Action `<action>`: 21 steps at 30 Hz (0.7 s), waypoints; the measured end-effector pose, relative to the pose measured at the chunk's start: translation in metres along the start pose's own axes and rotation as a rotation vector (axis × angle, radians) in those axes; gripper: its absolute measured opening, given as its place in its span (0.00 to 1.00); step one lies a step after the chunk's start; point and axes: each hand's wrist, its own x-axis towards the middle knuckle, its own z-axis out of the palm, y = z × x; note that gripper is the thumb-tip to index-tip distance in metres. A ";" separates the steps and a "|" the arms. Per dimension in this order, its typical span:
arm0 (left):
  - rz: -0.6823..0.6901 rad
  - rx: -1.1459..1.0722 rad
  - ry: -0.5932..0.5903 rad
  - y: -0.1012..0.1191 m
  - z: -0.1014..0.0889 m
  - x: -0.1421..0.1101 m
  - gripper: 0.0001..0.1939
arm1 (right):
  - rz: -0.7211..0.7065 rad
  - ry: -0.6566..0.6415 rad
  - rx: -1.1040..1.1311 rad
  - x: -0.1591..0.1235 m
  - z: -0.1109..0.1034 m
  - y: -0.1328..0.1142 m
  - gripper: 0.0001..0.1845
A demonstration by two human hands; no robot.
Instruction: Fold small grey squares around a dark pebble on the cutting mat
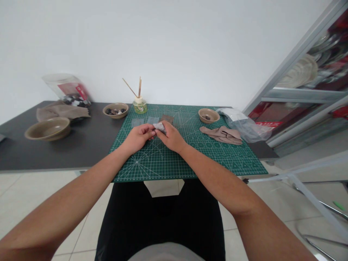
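Observation:
Both hands meet over the green cutting mat [141,159], fingertips nearly touching. My right hand [172,138] is closed on a small folded grey-white sheet [159,127], which looks like the back of a piece of sandpaper. With its fingers pinched together, my left hand [140,137] meets the sheet's near edge. A tiny dark thing seems to sit between the fingertips, too covered to name. Just beyond the hands lie two flat grey squares, one at the left [137,122] and one nearer the middle [153,120], plus a brown square [166,119].
Toward the back stand a bowl of dark and pale stones [116,111], a reed diffuser [140,105] and a smaller bowl [208,116]. A brown cloth [223,135] and plastic bag [244,125] lie right. Leftward are a larger bowl [47,129], another cloth [61,110] and a clear container [67,88].

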 end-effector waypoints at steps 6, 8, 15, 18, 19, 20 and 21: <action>-0.001 -0.042 -0.017 -0.007 -0.001 0.001 0.09 | 0.033 0.009 -0.025 0.000 0.000 0.000 0.08; 0.000 -0.039 -0.026 -0.007 0.000 0.001 0.09 | 0.041 0.009 -0.027 -0.001 0.000 0.000 0.08; 0.012 -0.092 -0.025 -0.006 -0.001 0.002 0.08 | 0.023 0.028 -0.013 -0.001 0.000 -0.001 0.09; 0.019 -0.103 -0.020 -0.007 -0.001 0.002 0.08 | -0.025 0.015 0.010 -0.001 0.002 0.000 0.09; 0.017 -0.100 -0.017 -0.008 -0.001 0.002 0.08 | -0.036 0.011 0.012 -0.001 0.002 0.001 0.09; 0.011 -0.096 -0.016 -0.008 -0.001 0.002 0.08 | -0.040 0.008 0.011 -0.001 0.002 0.001 0.09; 0.007 -0.093 -0.014 -0.008 -0.001 0.001 0.09 | -0.038 0.008 0.009 -0.001 0.003 0.002 0.09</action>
